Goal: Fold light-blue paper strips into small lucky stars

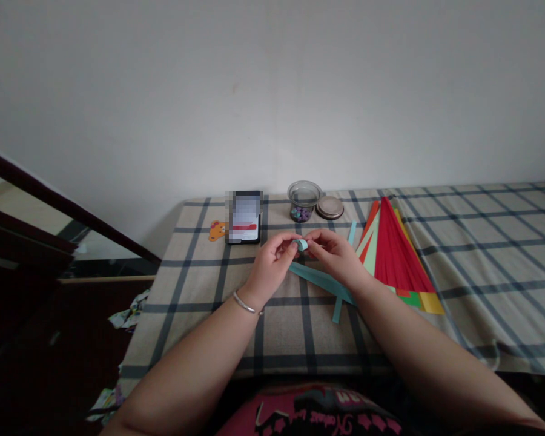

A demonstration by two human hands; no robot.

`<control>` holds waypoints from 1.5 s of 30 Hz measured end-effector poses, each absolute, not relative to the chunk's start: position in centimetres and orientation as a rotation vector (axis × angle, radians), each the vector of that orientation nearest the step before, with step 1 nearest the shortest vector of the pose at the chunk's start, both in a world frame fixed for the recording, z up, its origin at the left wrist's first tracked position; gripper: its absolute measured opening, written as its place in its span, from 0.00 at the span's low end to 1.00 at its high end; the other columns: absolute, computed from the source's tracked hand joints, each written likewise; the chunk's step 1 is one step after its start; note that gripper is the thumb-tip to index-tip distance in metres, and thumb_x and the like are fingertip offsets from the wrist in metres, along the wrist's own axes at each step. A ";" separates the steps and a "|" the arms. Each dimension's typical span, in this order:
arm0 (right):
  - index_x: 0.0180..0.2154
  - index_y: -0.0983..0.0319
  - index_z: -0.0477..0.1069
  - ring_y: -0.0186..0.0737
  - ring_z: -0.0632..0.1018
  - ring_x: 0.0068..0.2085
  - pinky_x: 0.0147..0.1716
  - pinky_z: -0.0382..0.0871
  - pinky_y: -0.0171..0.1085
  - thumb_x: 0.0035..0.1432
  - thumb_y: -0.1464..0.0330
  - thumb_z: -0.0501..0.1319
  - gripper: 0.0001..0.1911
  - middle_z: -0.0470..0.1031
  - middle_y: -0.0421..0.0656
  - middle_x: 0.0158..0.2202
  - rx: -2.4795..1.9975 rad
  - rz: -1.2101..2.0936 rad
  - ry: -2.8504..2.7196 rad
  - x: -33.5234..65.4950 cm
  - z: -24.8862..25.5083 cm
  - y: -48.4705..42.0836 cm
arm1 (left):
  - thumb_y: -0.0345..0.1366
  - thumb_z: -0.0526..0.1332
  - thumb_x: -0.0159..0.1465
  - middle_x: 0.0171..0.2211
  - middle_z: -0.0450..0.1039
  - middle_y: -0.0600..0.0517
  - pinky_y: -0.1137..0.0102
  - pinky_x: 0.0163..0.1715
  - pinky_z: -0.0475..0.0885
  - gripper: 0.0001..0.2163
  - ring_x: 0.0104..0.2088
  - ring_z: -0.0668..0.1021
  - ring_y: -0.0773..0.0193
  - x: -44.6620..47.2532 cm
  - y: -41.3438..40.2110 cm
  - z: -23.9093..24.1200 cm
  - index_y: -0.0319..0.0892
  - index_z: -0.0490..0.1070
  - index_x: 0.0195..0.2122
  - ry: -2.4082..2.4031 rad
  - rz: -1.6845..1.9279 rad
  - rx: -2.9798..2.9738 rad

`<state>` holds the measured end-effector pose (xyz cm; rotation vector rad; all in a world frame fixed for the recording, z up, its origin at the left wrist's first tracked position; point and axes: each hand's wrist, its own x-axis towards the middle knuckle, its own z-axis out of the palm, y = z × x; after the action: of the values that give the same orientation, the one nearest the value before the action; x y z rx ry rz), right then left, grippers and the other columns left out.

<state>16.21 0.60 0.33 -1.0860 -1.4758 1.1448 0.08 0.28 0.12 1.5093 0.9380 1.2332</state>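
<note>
Between my two hands, above the checked cloth, is a small folded light-blue paper strip (301, 244). My left hand (276, 257) pinches its left side with thumb and fingers. On the other side my right hand (329, 249) pinches it with the fingertips, which partly hide it. Below the hands lie flat light-blue paper strips (320, 278), one partly covered by my right forearm. A clear jar (304, 200) with small purple and blue pieces in its bottom stands beyond the hands, its round lid (330, 207) lying beside it.
At the back left a phone (245, 218) leans upright beside an orange bear cutout (217, 231). Fanned red paper strips (397, 254) lie right of my hands, with green, orange and yellow ones around them. The checked tablecloth (200, 327) meets a white wall (272, 97) behind.
</note>
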 end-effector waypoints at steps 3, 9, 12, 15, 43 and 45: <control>0.32 0.61 0.71 0.35 0.73 0.30 0.29 0.66 0.34 0.55 0.56 0.62 0.14 0.74 0.40 0.29 -1.083 1.187 -1.485 16.1 0.4 0.6 | 0.40 0.58 0.64 0.36 0.77 0.50 0.71 0.35 0.73 0.10 0.32 0.77 0.66 0.1 0.3 0.2 0.41 0.72 0.42 0.953 1.223 1.548; 0.32 0.61 0.71 0.35 0.74 0.30 0.30 0.67 0.35 0.52 0.56 0.64 0.14 0.75 0.40 0.28 -1.069 1.227 -1.460 16.1 0.5 0.6 | 0.41 0.59 0.64 0.36 0.76 0.50 0.72 0.34 0.73 0.10 0.31 0.77 0.67 0.0 0.2 0.2 0.41 0.71 0.41 0.958 1.221 1.596; 0.32 0.61 0.72 0.35 0.74 0.29 0.29 0.67 0.35 0.52 0.56 0.64 0.15 0.75 0.40 0.28 -1.063 1.223 -1.460 16.1 0.5 0.6 | 0.41 0.59 0.64 0.34 0.75 0.50 0.73 0.33 0.72 0.10 0.30 0.76 0.67 0.1 0.3 0.0 0.40 0.70 0.41 0.986 1.244 1.583; 0.33 0.61 0.72 0.35 0.73 0.29 0.29 0.66 0.35 0.52 0.56 0.64 0.14 0.75 0.40 0.29 -1.066 1.219 -1.467 16.2 0.4 0.7 | 0.39 0.59 0.63 0.33 0.73 0.51 0.73 0.31 0.72 0.09 0.28 0.75 0.69 0.1 0.3 -0.3 0.40 0.69 0.41 1.001 1.260 1.564; 0.25 0.60 0.66 0.31 0.69 0.23 0.25 0.66 0.34 0.43 0.52 0.69 0.20 0.70 0.36 0.21 -1.033 1.320 -1.178 16.2 1.8 0.6 | 0.46 0.62 0.59 0.17 0.65 0.59 0.74 0.24 0.62 0.13 0.20 0.68 0.71 0.3 0.3 0.3 0.40 0.70 0.36 0.909 1.087 1.255; 0.25 0.60 0.66 0.31 0.70 0.23 0.25 0.66 0.33 0.43 0.52 0.69 0.21 0.70 0.36 0.21 -1.030 1.330 -1.162 16.2 1.8 0.6 | 0.45 0.61 0.60 0.17 0.65 0.59 0.75 0.22 0.60 0.13 0.19 0.66 0.72 0.3 0.3 0.4 0.39 0.71 0.37 0.896 1.047 1.253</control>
<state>16.22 0.62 1.82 -1.0302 -1.1625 1.3303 0.29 0.29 0.38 1.2533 0.8958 1.0469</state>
